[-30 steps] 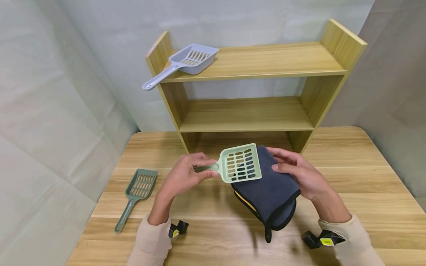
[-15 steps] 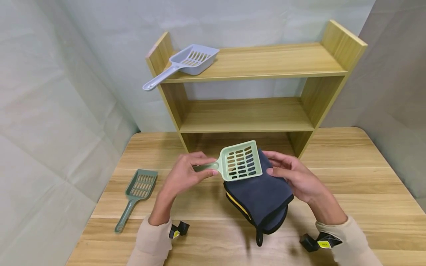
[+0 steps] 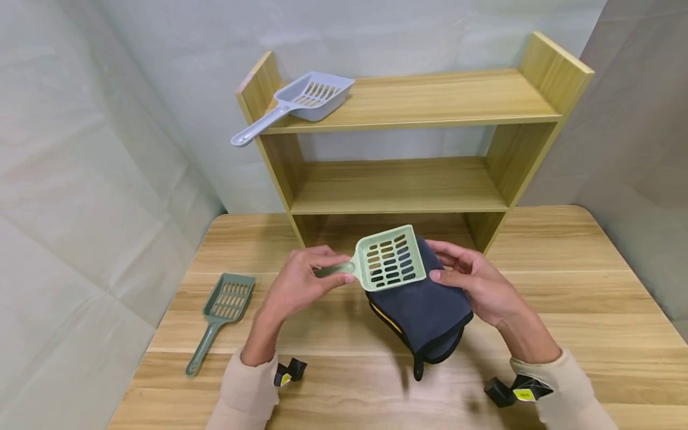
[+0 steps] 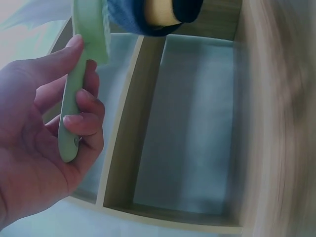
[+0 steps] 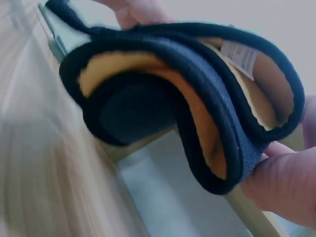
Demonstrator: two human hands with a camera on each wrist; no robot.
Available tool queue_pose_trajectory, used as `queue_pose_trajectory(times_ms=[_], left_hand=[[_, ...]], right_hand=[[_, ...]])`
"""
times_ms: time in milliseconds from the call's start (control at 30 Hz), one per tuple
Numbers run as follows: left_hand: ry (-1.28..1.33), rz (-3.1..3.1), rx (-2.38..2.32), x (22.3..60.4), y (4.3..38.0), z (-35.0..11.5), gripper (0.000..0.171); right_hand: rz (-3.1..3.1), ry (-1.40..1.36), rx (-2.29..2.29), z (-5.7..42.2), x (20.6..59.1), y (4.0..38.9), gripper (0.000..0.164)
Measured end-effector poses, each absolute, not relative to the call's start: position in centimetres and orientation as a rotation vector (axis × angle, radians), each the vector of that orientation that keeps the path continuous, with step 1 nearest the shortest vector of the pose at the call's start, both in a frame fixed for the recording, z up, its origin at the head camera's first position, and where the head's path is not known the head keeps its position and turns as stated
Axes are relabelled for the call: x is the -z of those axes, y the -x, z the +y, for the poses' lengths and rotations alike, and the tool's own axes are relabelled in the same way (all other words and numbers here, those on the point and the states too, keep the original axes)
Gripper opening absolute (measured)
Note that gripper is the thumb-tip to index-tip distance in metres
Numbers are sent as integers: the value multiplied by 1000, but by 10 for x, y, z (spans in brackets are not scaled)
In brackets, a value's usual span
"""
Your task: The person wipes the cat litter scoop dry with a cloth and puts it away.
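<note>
My left hand [image 3: 301, 278] pinches the handle of a light green litter scoop [image 3: 362, 261] between thumb and fingers, near its slotted head. In the left wrist view, fingers curl round the scoop handle [image 4: 71, 98]. A folded dark blue cloth [image 3: 438, 307], with black edging, a hanging loop and a yellow inner side, is gripped at its right edge by my right hand [image 3: 475, 283]. The scoop's head overlaps the cloth's upper left part in the head view. Folded layers of the cloth [image 5: 224, 94], with a white label, fill much of the right wrist view.
A dark green litter scoop [image 3: 215, 319] lies on the wooden table [image 3: 344, 394] at the left. Behind the hands stands a wooden shelf unit [image 3: 398, 185]. On its top board rests a lavender litter scoop [image 3: 328, 110], its handle jutting past the left side.
The cloth and my right hand have shifted left, and the cloth's lower edge has lifted slightly. The light green scoop has tilted up a little. The other scoops have not moved.
</note>
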State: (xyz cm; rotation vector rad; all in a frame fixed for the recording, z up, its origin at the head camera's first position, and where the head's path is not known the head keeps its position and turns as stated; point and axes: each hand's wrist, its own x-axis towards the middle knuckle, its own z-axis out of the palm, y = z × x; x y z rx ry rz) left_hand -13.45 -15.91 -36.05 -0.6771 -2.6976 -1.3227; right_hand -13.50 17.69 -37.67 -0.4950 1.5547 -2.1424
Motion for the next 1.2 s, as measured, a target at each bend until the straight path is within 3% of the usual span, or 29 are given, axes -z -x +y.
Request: queue_pose_trajectory(times_ms=[667, 1200], left_hand=[[703, -2829, 1243, 355, 135, -171, 37], [955, -2771, 1293, 354, 131, -173, 34]], right_hand=[[1528, 433, 2231, 199, 367, 138, 53], [1581, 445, 2234, 195, 368, 139, 53]])
